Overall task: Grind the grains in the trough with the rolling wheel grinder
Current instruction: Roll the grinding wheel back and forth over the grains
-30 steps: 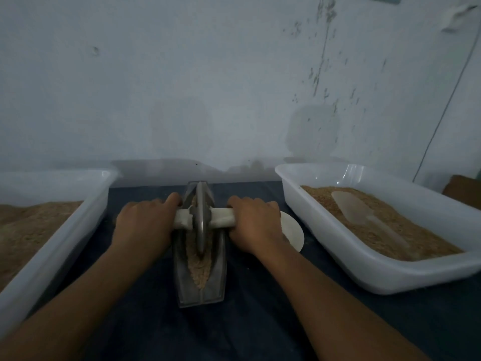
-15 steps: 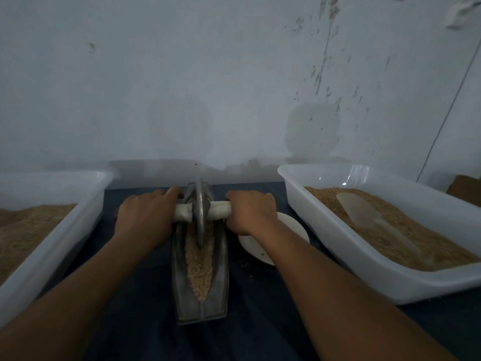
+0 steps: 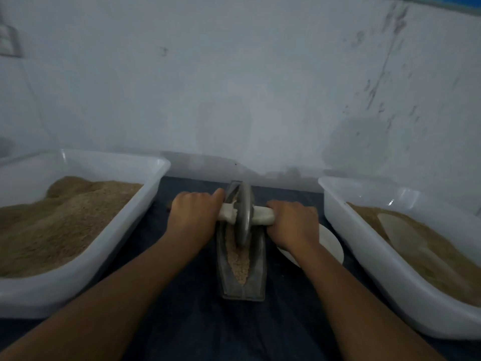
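Grains (image 3: 240, 264) in the trough (image 3: 257, 277) are best crushed with the wheel (image 3: 244, 214) kept upright, its axle (image 3: 263, 219) gripped evenly by left hand (image 3: 194, 220) and right hand (image 3: 294, 222).

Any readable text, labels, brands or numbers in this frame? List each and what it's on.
None readable. No print shows on the two white tubs, the metal trough, the wheel or the white plate. The grey wall fixture at top left is too blurred to tell.
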Action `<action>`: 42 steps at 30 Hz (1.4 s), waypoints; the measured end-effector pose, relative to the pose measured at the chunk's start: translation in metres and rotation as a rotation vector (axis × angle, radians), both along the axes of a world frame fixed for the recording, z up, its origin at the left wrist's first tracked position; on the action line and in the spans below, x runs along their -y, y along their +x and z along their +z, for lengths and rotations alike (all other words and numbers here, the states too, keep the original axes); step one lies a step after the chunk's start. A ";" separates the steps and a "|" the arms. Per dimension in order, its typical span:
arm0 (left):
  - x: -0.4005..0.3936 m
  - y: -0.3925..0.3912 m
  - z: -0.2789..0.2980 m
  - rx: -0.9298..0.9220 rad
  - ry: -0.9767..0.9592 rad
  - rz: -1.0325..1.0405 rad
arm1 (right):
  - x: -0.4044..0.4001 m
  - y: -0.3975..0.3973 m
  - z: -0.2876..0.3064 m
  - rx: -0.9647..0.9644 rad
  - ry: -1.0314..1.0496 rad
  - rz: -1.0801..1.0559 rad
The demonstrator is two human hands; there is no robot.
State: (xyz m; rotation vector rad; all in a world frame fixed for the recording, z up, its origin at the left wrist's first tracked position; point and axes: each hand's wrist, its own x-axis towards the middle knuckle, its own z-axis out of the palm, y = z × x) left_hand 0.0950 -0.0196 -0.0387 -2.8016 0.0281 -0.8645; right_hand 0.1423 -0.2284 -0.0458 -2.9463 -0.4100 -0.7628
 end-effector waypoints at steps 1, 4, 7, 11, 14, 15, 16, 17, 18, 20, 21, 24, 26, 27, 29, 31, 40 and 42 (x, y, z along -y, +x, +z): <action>0.000 -0.003 0.001 0.003 -0.004 -0.002 | 0.001 -0.003 -0.001 0.017 0.004 0.003; 0.002 -0.013 0.001 0.001 -0.013 -0.011 | 0.004 -0.012 -0.004 0.042 0.005 0.013; 0.004 -0.021 0.001 0.012 -0.005 -0.016 | 0.007 -0.023 -0.006 0.078 0.020 0.032; 0.003 -0.030 0.000 -0.001 -0.017 -0.037 | 0.008 -0.036 -0.012 0.159 0.052 0.036; 0.001 -0.035 -0.001 -0.011 -0.024 -0.051 | 0.008 -0.041 -0.017 0.242 0.070 0.028; 0.000 -0.037 -0.002 -0.022 -0.033 -0.054 | 0.008 -0.041 -0.017 0.265 0.069 0.028; -0.001 -0.039 -0.003 -0.032 -0.043 -0.055 | 0.008 -0.041 -0.018 0.292 0.068 0.031; -0.002 -0.041 -0.004 -0.041 -0.058 -0.052 | 0.007 -0.042 -0.017 0.322 0.067 0.037; -0.003 -0.042 -0.004 -0.052 -0.076 -0.047 | 0.007 -0.042 -0.017 0.351 0.063 0.043; -0.005 -0.043 -0.005 -0.079 -0.109 -0.041 | 0.006 -0.043 -0.016 0.391 0.056 0.056; -0.006 -0.043 -0.006 -0.090 -0.123 -0.043 | 0.005 -0.044 -0.016 0.399 0.059 0.058; -0.005 -0.040 -0.005 -0.094 -0.138 -0.054 | 0.006 -0.046 -0.016 0.394 0.074 0.058; -0.003 -0.036 -0.005 -0.051 -0.107 -0.066 | 0.007 -0.044 -0.016 0.354 0.080 0.056; -0.002 -0.034 -0.005 -0.028 -0.085 -0.072 | 0.007 -0.043 -0.016 0.319 0.079 0.052; 0.000 -0.029 -0.005 0.006 -0.042 -0.082 | 0.008 -0.038 -0.017 0.250 0.054 0.026; 0.002 -0.024 -0.004 0.023 -0.007 -0.077 | 0.008 -0.033 -0.016 0.203 0.028 0.004; 0.000 0.003 -0.004 0.029 0.017 -0.062 | 0.002 -0.006 -0.009 0.096 -0.008 -0.044; -0.001 0.009 -0.004 0.027 0.015 -0.055 | 0.000 0.000 -0.006 0.060 0.006 -0.026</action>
